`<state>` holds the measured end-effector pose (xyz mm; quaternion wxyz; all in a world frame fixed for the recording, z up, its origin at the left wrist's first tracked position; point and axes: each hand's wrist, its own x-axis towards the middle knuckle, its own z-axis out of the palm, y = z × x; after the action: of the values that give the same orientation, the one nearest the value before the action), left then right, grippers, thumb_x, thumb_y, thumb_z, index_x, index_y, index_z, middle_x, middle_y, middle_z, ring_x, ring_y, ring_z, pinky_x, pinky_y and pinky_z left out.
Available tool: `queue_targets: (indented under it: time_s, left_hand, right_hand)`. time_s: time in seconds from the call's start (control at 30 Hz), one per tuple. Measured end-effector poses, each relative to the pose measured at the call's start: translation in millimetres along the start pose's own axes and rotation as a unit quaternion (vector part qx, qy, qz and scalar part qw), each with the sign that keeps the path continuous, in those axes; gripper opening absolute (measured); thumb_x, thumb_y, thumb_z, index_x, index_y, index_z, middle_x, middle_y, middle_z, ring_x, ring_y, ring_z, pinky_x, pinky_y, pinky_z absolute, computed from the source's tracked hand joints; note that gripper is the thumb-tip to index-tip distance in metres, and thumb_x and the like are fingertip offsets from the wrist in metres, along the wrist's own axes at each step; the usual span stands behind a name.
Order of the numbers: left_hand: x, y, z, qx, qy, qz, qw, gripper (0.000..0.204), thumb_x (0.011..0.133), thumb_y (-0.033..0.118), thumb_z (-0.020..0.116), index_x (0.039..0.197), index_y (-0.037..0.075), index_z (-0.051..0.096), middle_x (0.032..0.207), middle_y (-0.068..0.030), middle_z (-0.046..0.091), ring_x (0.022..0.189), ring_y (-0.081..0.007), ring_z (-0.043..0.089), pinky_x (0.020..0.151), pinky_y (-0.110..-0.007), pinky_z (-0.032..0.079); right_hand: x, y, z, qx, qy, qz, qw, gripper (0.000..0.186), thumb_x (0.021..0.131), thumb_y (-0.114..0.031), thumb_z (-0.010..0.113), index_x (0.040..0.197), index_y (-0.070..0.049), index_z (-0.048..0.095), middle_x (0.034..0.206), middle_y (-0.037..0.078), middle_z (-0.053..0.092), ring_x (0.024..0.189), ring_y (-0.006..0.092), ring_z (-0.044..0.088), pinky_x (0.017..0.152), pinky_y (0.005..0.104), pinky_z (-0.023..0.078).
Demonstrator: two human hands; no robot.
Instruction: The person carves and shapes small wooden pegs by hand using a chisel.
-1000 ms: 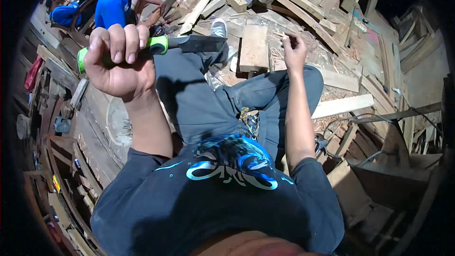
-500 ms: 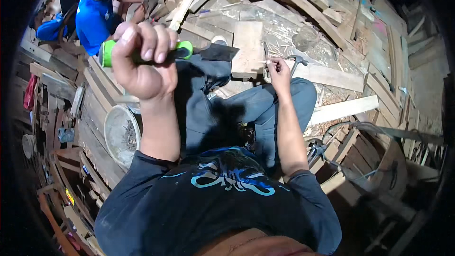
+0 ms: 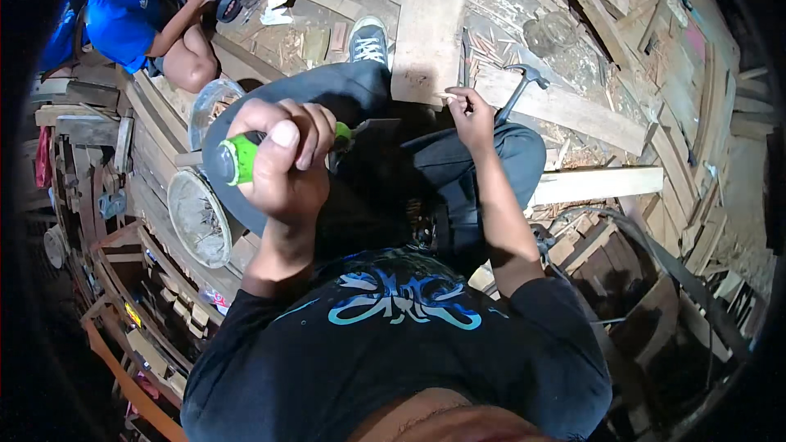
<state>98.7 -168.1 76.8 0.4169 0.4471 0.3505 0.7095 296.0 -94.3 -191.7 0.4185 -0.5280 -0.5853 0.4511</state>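
Green-handled tool [image 3: 246, 157] is sitting raised in the left hand [image 3: 282, 165], whose fingers are wrapping tightly around the grip. The right hand [image 3: 471, 115] is pinching a small nail [image 3: 446, 96] against the wooden board [image 3: 426, 33], near a hammer [image 3: 520, 86].

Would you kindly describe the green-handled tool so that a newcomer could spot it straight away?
Start at the person's dark trouser leg stretched across the middle of the view. Just above it, the raised left hand is closed around the tool. Its bright green handle with a dark butt end is the only vivid green among the brown timber.
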Motion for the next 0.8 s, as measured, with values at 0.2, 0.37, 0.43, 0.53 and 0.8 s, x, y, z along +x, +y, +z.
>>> queue_targets:
  time_s: [0.2,0.37,0.43,0.53,0.8]
  left_hand:
    - [4.7,-50.5,1.7,-0.109,0.155,0.016,0.982,0.013,0.083,0.003,0.059,0.076,0.005,0.049,0.058,-0.0020,0.043,0.046,-0.0100,0.038,0.045,-0.026,0.032]
    - [32.0,-114.0,0.6,-0.082,0.193,-0.011,0.978,0.013,0.084,0.004,0.061,0.078,0.006,0.050,0.057,0.0006,0.045,0.044,-0.0083,0.042,0.041,-0.022,0.033]
    - [43.2,-139.3,-3.3,-0.087,0.204,0.001,0.975,0.015,0.083,0.004,0.062,0.073,0.003,0.051,0.056,0.0014,0.046,0.045,-0.0073,0.044,0.042,-0.021,0.034]
    - [43.0,-158.1,-17.7,-0.026,0.173,-0.020,0.984,0.017,0.082,0.003,0.062,0.068,0.002,0.052,0.056,0.0018,0.047,0.047,-0.0058,0.046,0.043,-0.021,0.034]
    - [13.0,-179.2,-27.4,0.028,0.114,-0.020,0.993,0.016,0.081,0.003,0.058,0.069,-0.001,0.049,0.056,-0.0022,0.045,0.047,-0.0101,0.041,0.046,-0.026,0.035]
  right_hand:
    - [-4.6,-17.5,8.4,-0.129,0.039,-0.055,0.989,0.015,0.082,-0.008,0.066,0.096,-0.003,0.065,0.079,0.017,0.065,0.072,0.0296,0.065,0.066,0.0346,0.051]
    - [-3.3,-17.4,16.5,-0.162,0.017,-0.097,0.982,0.011,0.086,-0.008,0.064,0.094,-0.002,0.065,0.086,0.019,0.066,0.081,0.0362,0.065,0.074,0.0393,0.051]
    - [-0.5,-13.9,20.9,-0.161,0.019,-0.077,0.984,0.010,0.086,-0.008,0.064,0.092,-0.001,0.065,0.087,0.018,0.067,0.084,0.0359,0.065,0.075,0.0396,0.051]
    - [-8.0,-26.8,22.3,-0.176,0.014,-0.066,0.982,0.009,0.086,-0.008,0.064,0.092,-0.001,0.065,0.088,0.018,0.067,0.085,0.0354,0.065,0.075,0.0397,0.051]
    - [-12.5,-24.4,23.1,-0.212,0.000,-0.123,0.969,0.012,0.083,-0.003,0.063,0.095,0.000,0.065,0.093,0.018,0.067,0.087,0.0347,0.064,0.078,0.0395,0.051]
